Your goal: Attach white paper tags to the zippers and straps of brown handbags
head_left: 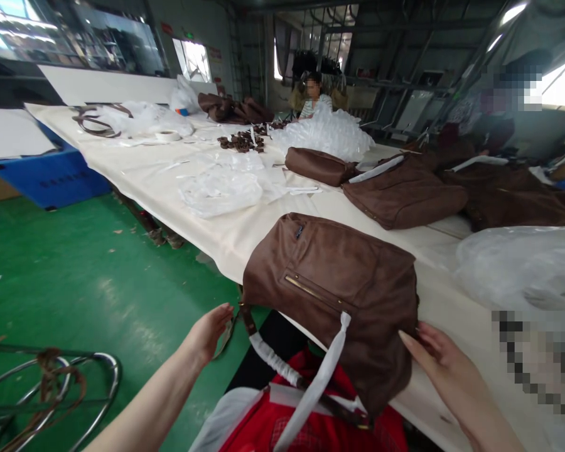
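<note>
A: Item, bag (pixel 362 263); handling?

B: Likely soft, fairly light; apt to sag, scuff rather than break; best held by both ends, as the white wrapping (pixel 327 370) on the handles (pixel 248 320) may slip.

A: Location; hands?

B: Near edge of worktop (pixel 226 232), lower part overhanging; left hand (pixel 213 329) spread, unloaded, beside one handle; right hand (pixel 430 351) at the bag's right end, thumb against it; firmness of hold, cannot tell.

A: Looks?

B: Brown, leather-like; boxy, softly creased; slanting brass-coloured zip (pixel 308 287) on the upward face.
</note>
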`<state>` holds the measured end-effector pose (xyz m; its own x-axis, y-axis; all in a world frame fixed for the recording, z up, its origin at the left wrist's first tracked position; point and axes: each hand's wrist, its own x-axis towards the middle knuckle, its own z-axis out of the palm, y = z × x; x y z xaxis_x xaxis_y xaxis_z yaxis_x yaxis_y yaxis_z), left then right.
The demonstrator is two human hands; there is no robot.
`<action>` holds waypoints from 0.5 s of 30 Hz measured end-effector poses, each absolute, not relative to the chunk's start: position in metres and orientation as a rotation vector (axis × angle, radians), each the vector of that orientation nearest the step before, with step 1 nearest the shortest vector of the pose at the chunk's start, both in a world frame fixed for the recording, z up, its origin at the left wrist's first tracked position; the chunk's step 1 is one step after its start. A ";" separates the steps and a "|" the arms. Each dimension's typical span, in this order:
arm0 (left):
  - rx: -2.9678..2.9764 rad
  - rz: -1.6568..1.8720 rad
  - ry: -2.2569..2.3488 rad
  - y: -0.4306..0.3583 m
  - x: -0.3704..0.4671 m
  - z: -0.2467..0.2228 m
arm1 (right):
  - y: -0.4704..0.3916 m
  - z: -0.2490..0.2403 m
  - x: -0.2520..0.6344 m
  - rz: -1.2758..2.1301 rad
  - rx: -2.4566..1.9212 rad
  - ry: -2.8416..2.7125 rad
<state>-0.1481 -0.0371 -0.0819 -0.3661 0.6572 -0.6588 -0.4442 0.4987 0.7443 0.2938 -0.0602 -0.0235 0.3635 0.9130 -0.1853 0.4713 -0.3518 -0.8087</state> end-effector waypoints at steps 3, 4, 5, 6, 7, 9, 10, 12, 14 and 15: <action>0.385 1.177 1.476 -0.039 -0.137 -0.073 | -0.056 -0.026 0.282 0.945 -1.883 -1.201; 0.449 1.181 1.440 -0.038 -0.134 -0.065 | -0.052 -0.024 0.278 0.998 -1.831 -1.168; 0.516 1.185 1.415 -0.036 -0.132 -0.056 | -0.048 -0.021 0.275 1.091 -1.758 -1.101; 0.594 1.187 1.404 -0.034 -0.131 -0.046 | -0.043 -0.016 0.273 1.226 -1.668 -1.006; 0.684 1.183 1.409 -0.031 -0.130 -0.034 | -0.037 -0.011 0.270 1.388 -1.579 -0.884; 0.905 1.131 1.419 -0.023 -0.129 -0.008 | -0.024 0.005 0.264 1.697 -1.429 -0.605; 1.024 1.082 1.415 -0.018 -0.128 0.005 | -0.017 0.015 0.261 1.815 -1.364 -0.501; 1.204 0.996 1.398 -0.007 -0.128 0.026 | -0.003 0.043 0.254 1.921 -1.255 -0.419; 1.281 0.981 1.414 0.007 -0.129 0.041 | 0.010 0.078 0.248 1.883 -1.135 -0.499; 1.287 0.997 1.440 0.015 -0.131 0.045 | 0.015 0.097 0.246 1.840 -1.060 -0.586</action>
